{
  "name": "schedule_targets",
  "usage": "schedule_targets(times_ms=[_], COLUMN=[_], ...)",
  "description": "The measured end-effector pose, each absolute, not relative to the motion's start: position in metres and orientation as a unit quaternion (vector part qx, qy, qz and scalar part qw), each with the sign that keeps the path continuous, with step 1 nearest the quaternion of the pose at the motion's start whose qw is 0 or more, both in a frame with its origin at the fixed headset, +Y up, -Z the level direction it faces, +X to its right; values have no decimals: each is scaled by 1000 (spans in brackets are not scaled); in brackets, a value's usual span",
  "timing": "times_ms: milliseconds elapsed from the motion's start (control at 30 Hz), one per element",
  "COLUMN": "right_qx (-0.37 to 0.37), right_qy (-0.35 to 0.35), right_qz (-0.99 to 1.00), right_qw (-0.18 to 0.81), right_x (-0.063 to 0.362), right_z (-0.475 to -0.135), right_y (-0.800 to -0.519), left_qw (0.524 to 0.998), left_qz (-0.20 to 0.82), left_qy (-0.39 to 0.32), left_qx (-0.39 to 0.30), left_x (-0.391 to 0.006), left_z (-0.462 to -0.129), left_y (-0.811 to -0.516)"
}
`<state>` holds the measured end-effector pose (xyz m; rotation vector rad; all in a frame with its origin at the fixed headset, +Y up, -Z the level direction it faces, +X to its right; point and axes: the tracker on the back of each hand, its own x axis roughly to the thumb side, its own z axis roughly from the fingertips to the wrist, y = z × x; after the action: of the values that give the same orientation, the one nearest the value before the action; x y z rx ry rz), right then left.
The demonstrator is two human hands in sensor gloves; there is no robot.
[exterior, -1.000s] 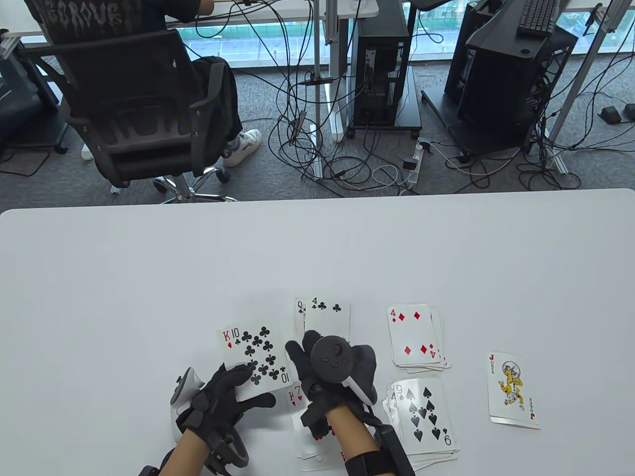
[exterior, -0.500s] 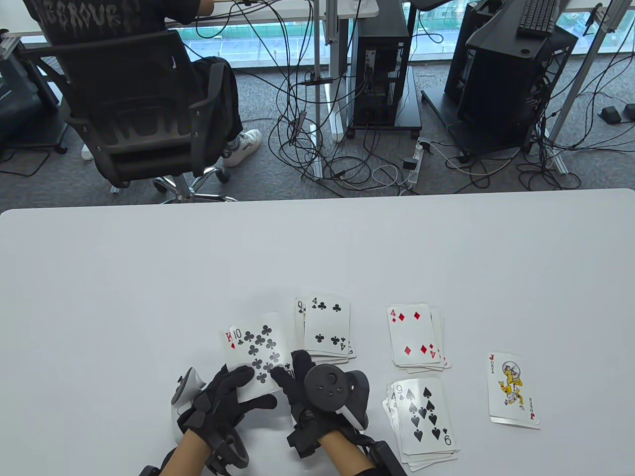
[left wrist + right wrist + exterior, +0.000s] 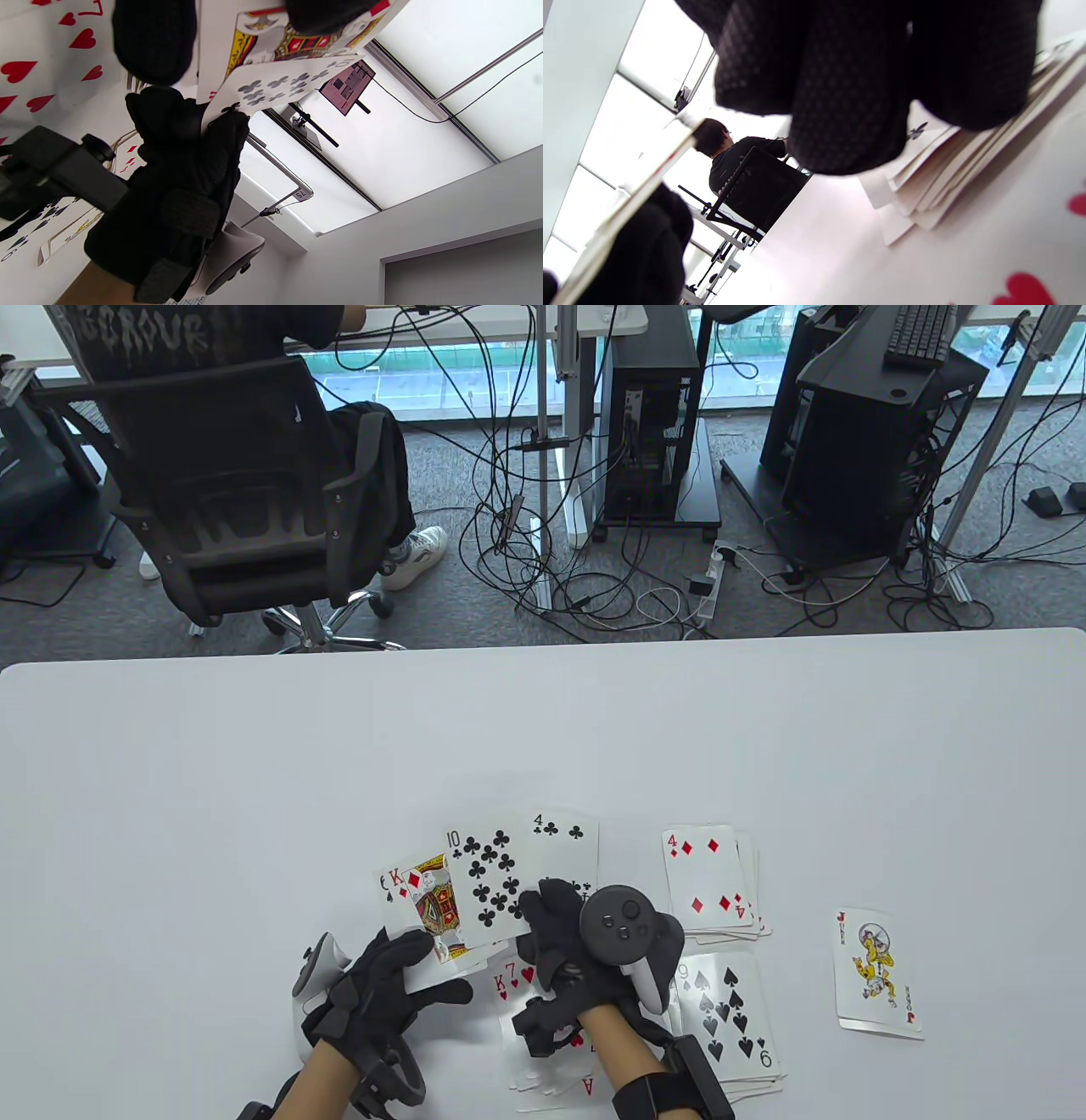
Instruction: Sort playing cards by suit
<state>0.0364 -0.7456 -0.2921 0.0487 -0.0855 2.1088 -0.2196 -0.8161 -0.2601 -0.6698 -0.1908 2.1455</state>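
Low in the centre of the table view, the right hand (image 3: 564, 937) pinches the ten of clubs (image 3: 488, 882) by its lower edge, beside the clubs pile (image 3: 567, 836). The left hand (image 3: 386, 984) grips the remaining cards, king of diamonds (image 3: 428, 903) on top. The card looks light, thin, bendy and probably slippery, so an edge or corner pinch suits it best

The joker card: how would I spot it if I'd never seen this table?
Look at the white table, near its front right. Past the diamonds pile lies the joker card, alone, the only card showing a yellow jester.
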Motion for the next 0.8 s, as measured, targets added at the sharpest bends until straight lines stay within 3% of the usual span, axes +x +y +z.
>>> schedule_targets(times_ms=[167, 400, 800], right_qx=[5, -62, -88], right_qy=[-44, -47, 27], right_qz=[863, 913, 995], right_qw=[503, 400, 33], right_x=[57, 66, 37], right_z=[-306, -318, -339], right_y=[-738, -745, -759], left_qw=[420, 415, 408], left_qz=[868, 876, 879], left_qy=[-81, -76, -79], left_qx=[-251, -235, -235], left_x=[-223, -229, -229], left_z=[-261, -262, -262], left_y=[-811, -810, -808])
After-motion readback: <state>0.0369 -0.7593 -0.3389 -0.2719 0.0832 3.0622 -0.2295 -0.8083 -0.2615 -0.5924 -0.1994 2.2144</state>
